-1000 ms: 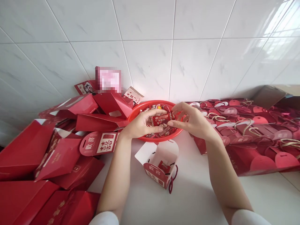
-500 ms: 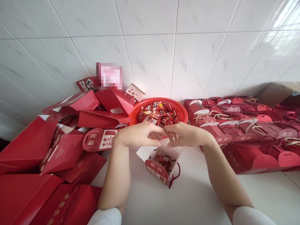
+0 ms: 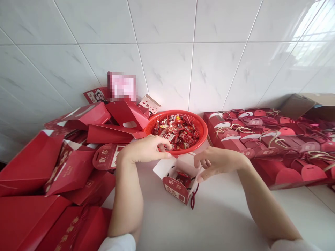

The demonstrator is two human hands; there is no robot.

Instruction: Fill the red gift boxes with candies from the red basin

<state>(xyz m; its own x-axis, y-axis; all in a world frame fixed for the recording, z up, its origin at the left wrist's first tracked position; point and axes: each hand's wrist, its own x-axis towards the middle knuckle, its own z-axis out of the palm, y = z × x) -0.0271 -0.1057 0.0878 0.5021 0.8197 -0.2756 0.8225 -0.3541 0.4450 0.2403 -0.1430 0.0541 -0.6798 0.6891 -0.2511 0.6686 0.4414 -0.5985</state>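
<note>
A small red-and-white candy gift box [image 3: 175,190] stands with its top flaps up on the white surface, wrapped red candies [image 3: 183,178] inside and a dark red cord at its right side. My right hand [image 3: 218,162] is at the box's right flap, thumb outside and fingers at the inner side, closed about its edge. Over the front left rim of an orange-red plastic basket [image 3: 203,129], my left hand [image 3: 148,148] hovers with curved fingers and the thumb apart. Nothing shows in it. More wrapped candies [image 3: 180,130] fill the basket.
Unfilled-looking red folded boxes [image 3: 70,169] are heaped on the left. Rows of closed red gift boxes [image 3: 272,146] with cords stand at right, near a brown cardboard box [image 3: 298,104]. A tiled wall [image 3: 167,69] rises behind.
My hands, close together above the box before, have parted. The right hand moved right and down to the box's right flap; the left drew slightly left.
</note>
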